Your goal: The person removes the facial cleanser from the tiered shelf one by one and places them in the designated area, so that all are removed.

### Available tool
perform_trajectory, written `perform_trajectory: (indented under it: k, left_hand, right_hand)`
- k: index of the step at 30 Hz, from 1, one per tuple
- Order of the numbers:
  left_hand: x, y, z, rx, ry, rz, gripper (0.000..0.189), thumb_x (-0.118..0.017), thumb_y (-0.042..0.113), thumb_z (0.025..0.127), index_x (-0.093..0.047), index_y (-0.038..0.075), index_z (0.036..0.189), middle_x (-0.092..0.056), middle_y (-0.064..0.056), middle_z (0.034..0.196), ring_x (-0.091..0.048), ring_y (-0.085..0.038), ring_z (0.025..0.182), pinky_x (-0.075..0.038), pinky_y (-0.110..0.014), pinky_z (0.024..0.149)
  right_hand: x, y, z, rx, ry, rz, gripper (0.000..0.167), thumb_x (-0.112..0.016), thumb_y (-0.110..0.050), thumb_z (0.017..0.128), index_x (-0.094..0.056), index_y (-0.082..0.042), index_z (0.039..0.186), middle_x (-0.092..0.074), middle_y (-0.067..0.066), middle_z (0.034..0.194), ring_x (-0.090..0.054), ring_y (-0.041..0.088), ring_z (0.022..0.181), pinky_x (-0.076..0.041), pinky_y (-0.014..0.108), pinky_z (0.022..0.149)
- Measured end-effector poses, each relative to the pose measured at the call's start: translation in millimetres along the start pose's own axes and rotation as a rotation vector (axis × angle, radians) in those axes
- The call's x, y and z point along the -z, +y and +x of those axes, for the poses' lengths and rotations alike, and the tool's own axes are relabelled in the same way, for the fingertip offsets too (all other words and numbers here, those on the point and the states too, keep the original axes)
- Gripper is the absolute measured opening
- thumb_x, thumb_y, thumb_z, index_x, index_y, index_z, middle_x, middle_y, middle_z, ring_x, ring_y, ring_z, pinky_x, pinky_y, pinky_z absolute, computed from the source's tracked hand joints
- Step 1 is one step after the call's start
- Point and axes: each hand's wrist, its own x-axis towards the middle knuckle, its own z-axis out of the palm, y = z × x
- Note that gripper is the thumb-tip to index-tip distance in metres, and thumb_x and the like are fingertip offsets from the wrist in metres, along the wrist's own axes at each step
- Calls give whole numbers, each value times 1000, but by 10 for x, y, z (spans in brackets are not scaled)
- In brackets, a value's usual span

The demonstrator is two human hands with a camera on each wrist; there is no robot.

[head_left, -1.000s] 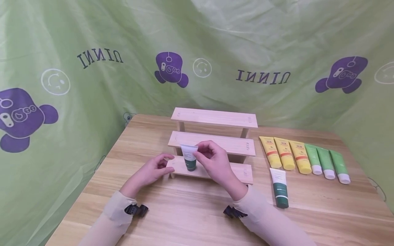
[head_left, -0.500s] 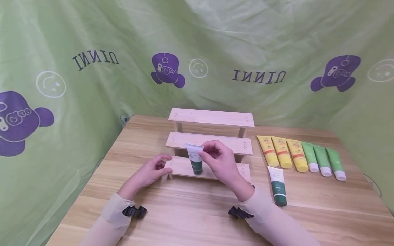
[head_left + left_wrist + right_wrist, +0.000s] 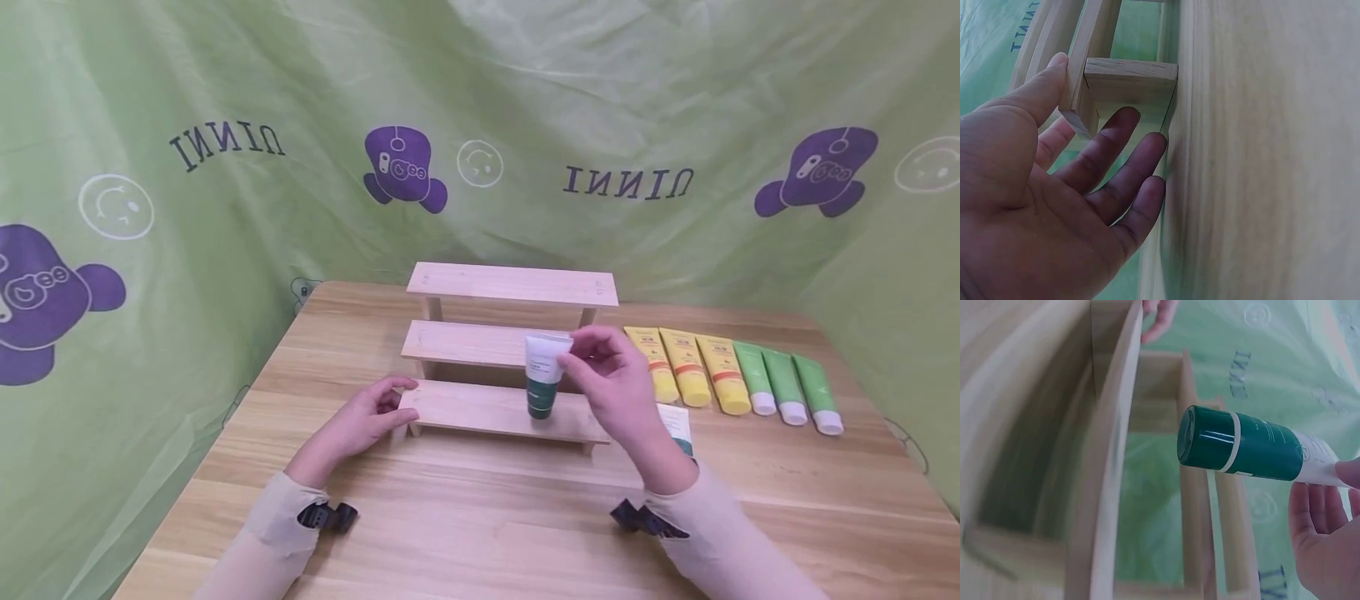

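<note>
Upright over the right half of the lowest step is a white and dark green squeeze tube, cap down. My right hand pinches its flat top end between thumb and fingers. In the right wrist view the green cap hangs apart from the planks. My left hand holds the left end of the lowest step of a three-tier wooden display stand, thumb in front and index finger behind. In the left wrist view the other fingers hang loosely curled beside the leg of the stand.
To the right lie several yellow tubes and green tubes in a row on the wooden table. Another white and green tube lies partly hidden behind my right wrist. A green printed curtain surrounds the table.
My right hand has carried the tube rightward along the lowest step and slightly up. My right forearm now covers part of the lying white and green tube. The left hand stays at the step's end.
</note>
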Motion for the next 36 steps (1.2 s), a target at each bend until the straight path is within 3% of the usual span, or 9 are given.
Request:
perform_trajectory:
  k: [6,14,20,25,29,36]
  left_hand:
    - [6,-15,7,-14,-1,-9,46,-72,20,91,-54,7,131,-66,-4,90,-61,-18,81,-48,-29,70]
    - [9,-46,23,-13,-10,8,45,-72,25,91,-54,10,129,-67,-3,90,-62,-17,81,-49,-29,70]
    - [14,-58,28,-4,-6,17,46,-72,27,91,-54,11,130,-67,-2,91,-62,-17,81,-49,-30,71]
    - [8,-49,27,-1,-16,8,47,-72,28,91,-54,10,131,-67,-3,91,-62,-18,82,-49,-31,72]
    - [10,-25,21,13,-15,16,47,-72,29,91,-54,13,131,-66,-1,91,-62,-18,82,-49,-31,72]
    - [22,11,22,22,-13,16,47,-72,29,91,-53,14,131,-67,-1,91,-62,-19,82,-49,-33,73]
  right_hand:
    - [333,-77,-25,23,86,-7,31,-71,10,84,-57,10,111,-64,7,95,-61,17,87,-54,21,76]
    - [774,-91,-118,-23,233,-60,27,-72,12,82,-62,9,107,-66,6,91,-62,15,83,-53,17,70]
    - [1137,-65,-228,-106,304,-81,28,-75,8,81,-65,3,107,-67,3,91,-62,12,81,-52,14,66]
    - [1493,-35,-289,-174,363,-35,29,-77,7,80,-67,0,107,-68,0,89,-64,8,78,-52,14,63]
    - [1792,41,-329,-282,313,-70,28,-78,-2,83,-67,-7,109,-69,-5,89,-68,6,74,-53,15,63]
    - [2103,283,-383,-470,130,-149,27,-74,-5,87,-64,-16,110,-71,-10,88,-70,13,73,-57,24,67]
